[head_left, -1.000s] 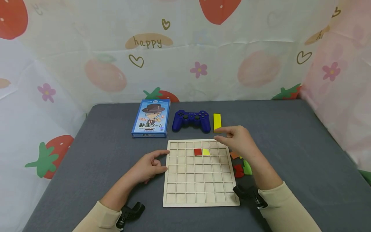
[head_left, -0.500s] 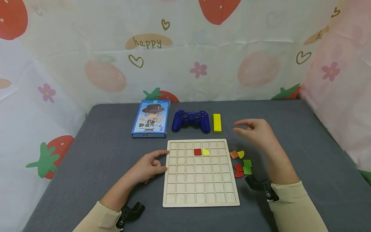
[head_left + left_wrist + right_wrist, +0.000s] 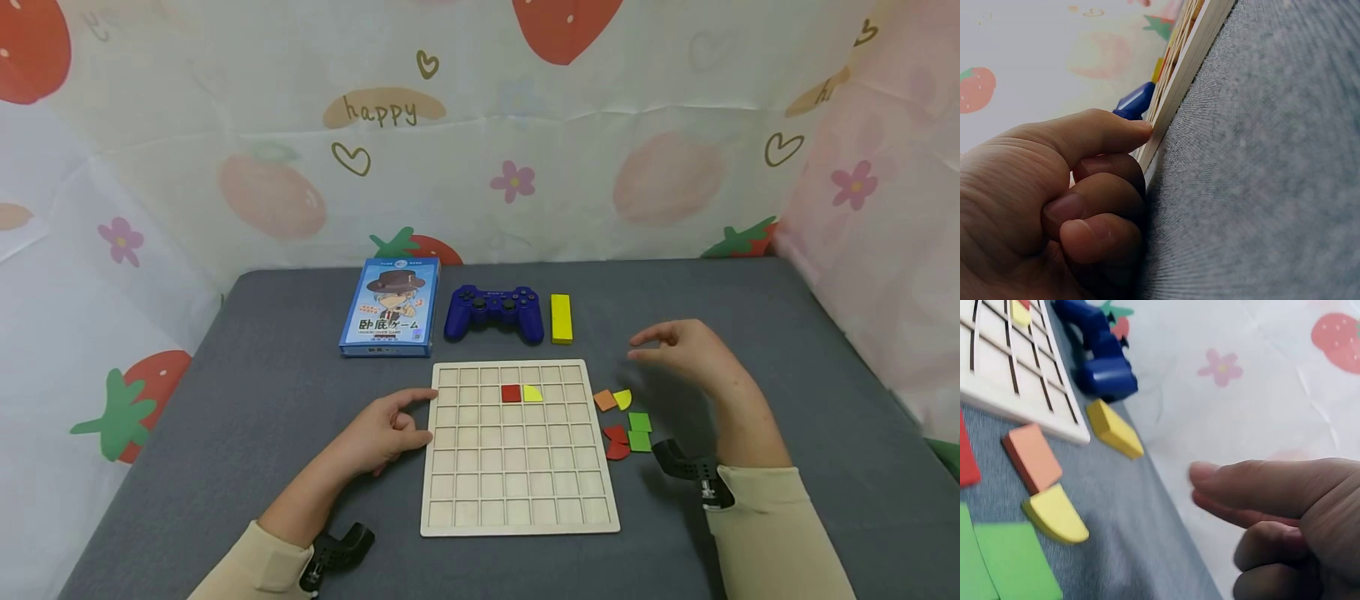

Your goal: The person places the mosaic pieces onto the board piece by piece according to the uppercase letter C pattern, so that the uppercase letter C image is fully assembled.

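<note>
A pale wooden grid board (image 3: 517, 532) lies on the grey table. In its second row sit a red square piece (image 3: 511, 393) and, just right of it, a yellow quarter-round piece (image 3: 532, 393). My left hand (image 3: 378, 433) rests beside the board, index finger and thumb touching its left edge; in the left wrist view the other fingers are folded in. Over the table to the right, my right hand (image 3: 690, 354) is raised with nothing between thumb and index finger. Nearest to it are an orange square piece (image 3: 1032, 457), a yellow quarter-round piece (image 3: 1057, 515) and green square pieces (image 3: 1017, 559).
Red pieces (image 3: 617, 451) lie against the board's right side. Behind the board stand a blue game box (image 3: 392, 304), a dark blue game controller (image 3: 493, 312) and a yellow block (image 3: 561, 319). A strawberry-print cloth (image 3: 480, 142) hangs behind the table.
My right hand has moved from above the board's upper right corner out to the right, uncovering the loose pieces there. The left hand has stayed at the board's edge.
</note>
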### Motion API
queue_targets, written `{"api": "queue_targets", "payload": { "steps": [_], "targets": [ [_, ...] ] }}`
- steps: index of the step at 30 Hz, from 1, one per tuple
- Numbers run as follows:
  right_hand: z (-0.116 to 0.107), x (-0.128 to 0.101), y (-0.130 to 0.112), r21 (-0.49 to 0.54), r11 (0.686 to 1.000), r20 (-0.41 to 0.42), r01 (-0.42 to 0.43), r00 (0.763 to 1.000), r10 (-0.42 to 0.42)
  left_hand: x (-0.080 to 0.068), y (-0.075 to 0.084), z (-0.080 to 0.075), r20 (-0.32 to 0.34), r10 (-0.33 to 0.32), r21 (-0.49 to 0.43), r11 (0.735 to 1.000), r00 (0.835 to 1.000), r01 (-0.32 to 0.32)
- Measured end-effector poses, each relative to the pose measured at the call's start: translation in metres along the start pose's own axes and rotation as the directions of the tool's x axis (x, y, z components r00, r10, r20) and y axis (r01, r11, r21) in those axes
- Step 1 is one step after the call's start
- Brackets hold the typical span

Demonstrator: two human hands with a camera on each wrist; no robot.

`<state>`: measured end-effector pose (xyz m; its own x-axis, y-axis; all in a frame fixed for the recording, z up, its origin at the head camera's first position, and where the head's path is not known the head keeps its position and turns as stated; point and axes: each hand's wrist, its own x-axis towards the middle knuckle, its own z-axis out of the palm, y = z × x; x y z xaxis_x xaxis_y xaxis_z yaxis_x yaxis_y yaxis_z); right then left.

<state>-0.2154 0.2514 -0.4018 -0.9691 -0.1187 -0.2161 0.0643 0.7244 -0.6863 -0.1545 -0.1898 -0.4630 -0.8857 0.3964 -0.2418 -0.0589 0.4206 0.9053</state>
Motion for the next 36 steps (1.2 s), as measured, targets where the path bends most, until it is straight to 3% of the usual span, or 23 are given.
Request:
{"api": "queue_targets", "payload": {
  "steps": [3,8,13,26,36],
  "targets": [
    [0.000,0.003,0.009,-0.020,1.000,0.091,0.012,0.996,-0.010,0.000,0.000,0.000,0.000,0.009,0.002,1.000,1.000,-0.009],
    [0.002,0.006,0.017,0.013,0.999,0.244,0.029,0.969,-0.031,-0.001,-0.001,0.000,0.001,0.020,-0.002,1.000,1.000,-0.020],
    [0.009,0.008,0.018,0.011,0.999,0.323,0.035,0.946,-0.037,-0.001,-0.001,0.000,0.000,0.020,0.002,1.000,1.000,-0.020],
    [0.021,0.009,0.012,0.066,0.993,0.351,0.098,0.929,-0.115,0.000,0.000,0.001,-0.006,0.003,0.009,1.000,1.000,-0.003],
    [0.019,0.012,0.014,-0.039,0.990,0.302,0.134,0.946,-0.116,-0.001,0.001,0.000,0.000,0.019,-0.005,1.000,1.000,-0.019]
  ]
}}
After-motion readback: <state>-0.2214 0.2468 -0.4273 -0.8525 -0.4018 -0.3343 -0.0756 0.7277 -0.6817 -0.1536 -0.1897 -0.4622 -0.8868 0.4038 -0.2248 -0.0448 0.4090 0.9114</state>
